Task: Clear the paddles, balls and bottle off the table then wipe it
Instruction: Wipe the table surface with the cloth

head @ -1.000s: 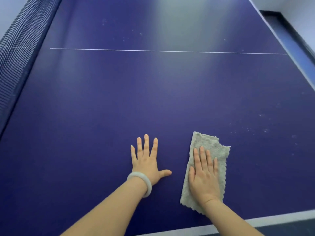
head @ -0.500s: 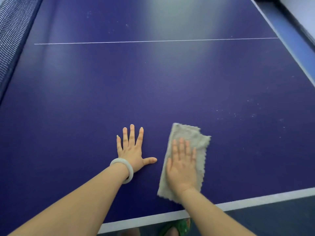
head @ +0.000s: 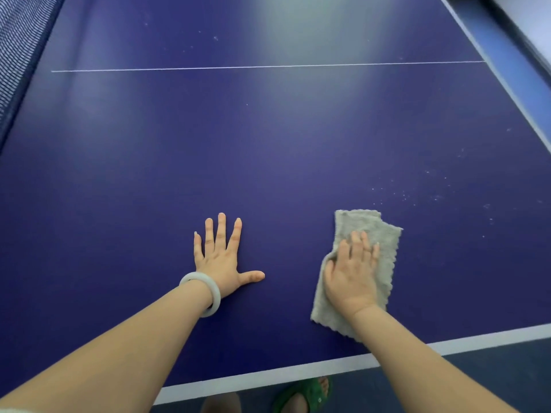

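Left hand [head: 219,257] spread flat on the table [head: 268,150]; right hand [head: 351,274] presses flat on the cloth [head: 384,242], hiding its middle. Net [head: 21,49] cut off at left.

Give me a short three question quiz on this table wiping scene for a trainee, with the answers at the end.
1. True or false: the left hand lies flat on the table and holds nothing.
2. What does the right hand press on? A) a paddle B) a grey cloth C) a bottle
3. Fill in: the white specks lie on the table to the ____ of the cloth.
Key: 1 true; 2 B; 3 right.
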The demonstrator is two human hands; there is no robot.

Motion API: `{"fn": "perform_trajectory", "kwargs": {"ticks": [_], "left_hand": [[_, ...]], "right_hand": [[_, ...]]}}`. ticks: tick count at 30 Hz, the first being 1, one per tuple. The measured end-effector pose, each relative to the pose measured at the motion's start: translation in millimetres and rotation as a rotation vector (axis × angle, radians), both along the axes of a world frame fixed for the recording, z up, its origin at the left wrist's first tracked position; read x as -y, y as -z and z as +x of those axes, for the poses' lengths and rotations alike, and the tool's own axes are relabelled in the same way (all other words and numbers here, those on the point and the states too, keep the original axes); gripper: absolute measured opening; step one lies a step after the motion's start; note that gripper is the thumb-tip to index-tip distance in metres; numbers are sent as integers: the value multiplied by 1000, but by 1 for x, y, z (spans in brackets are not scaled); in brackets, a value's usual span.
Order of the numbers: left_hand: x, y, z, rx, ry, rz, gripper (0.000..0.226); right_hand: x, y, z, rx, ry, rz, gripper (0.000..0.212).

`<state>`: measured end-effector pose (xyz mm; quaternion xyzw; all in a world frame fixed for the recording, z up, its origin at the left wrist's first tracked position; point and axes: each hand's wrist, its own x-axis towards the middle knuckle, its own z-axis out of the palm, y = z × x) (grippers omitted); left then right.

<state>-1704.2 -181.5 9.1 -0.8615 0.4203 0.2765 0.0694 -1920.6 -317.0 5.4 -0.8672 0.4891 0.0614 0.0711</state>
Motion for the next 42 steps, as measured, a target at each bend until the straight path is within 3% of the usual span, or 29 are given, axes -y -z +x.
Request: {"fn": "perform_trajectory", "kwargs": {"ticks": [5,11,15,19,21,25,27,29,33,35,39,42], "left_hand": [[0,-2,-1,-1,-8,4,124],[7,-11,-8,25,-55,5,120],[30,-15,-54,59,-34,-94,103],[60,-8,-104,-10,-104,-53,117],[64,0,-111,2,-120,-25,128],[61,6,-108,8,-132,-40,132],[62,6,-109,2,-148,-45,133],[63,5,-110,-9,-151,-37,134],[64,4,-111,0,-152,-17,135],[64,2,-112,7,-149,-4,134],[66,-1,-112,17,-146,29,132],[66,-4,-113,10,-145,35,132]], "right_hand": [[-49,2,22,61,-190,27,64],[-35,10,-45,19,-345,-6,61],[5,11,-64,-29,-160,1,62],[12,11,-48,-9,64,34,62],[-1,9,-54,4,-14,23,63],[-10,1,-106,7,-389,41,62],[11,-1,-131,2,-446,22,62],[41,0,-146,-34,-371,-8,61],[79,6,-137,-56,161,-1,62],[67,7,-106,-30,314,-2,61],[5,10,-57,24,-6,28,63],[-12,5,-73,44,-268,66,61]]}}
